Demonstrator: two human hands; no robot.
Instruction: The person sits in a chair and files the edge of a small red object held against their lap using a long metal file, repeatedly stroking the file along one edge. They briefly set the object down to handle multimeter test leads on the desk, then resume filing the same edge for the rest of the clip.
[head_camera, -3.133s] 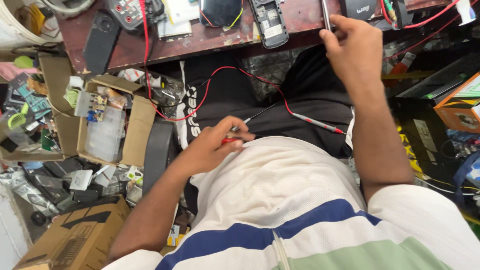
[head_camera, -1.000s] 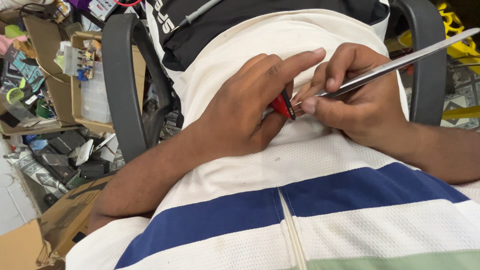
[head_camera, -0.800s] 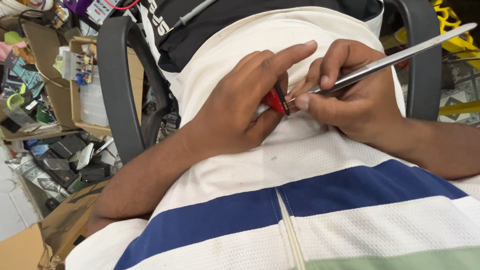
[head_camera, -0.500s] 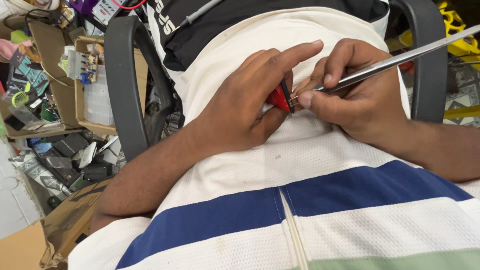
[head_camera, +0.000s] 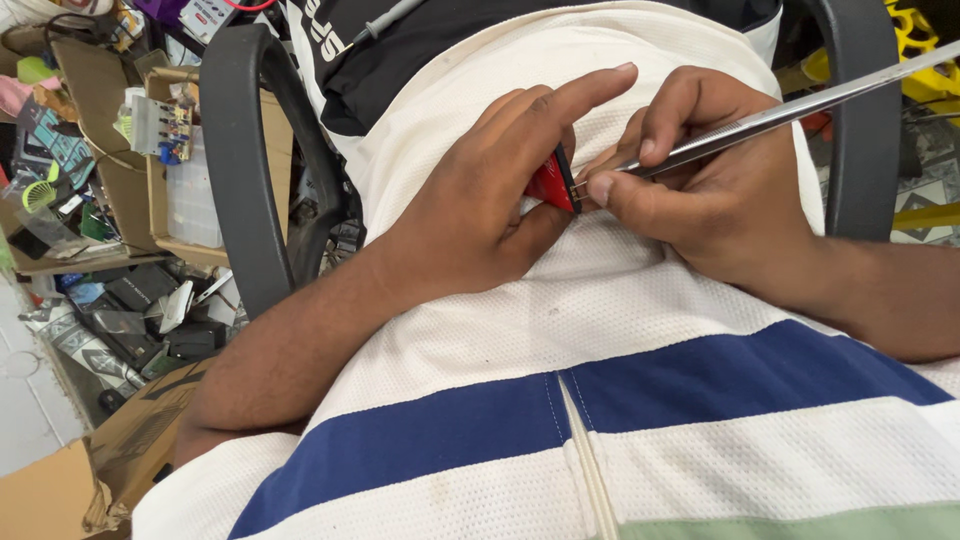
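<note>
My left hand rests on my belly, against my white shirt, and pinches a small red part between thumb and fingers. Its index finger sticks out straight. My right hand grips long metal tweezers. The tweezer tips touch the edge of the red part where the two hands meet. The far end of the tweezers runs off toward the upper right.
A black chair armrest curves on the left and another on the right. Cardboard boxes with small electronic parts and clutter lie on the floor to the left. A yellow object sits at the upper right.
Three seconds ago my right hand reached to the workbench and my left held a red probe. Both hands have since come together on my belly; in the last second they barely move.
</note>
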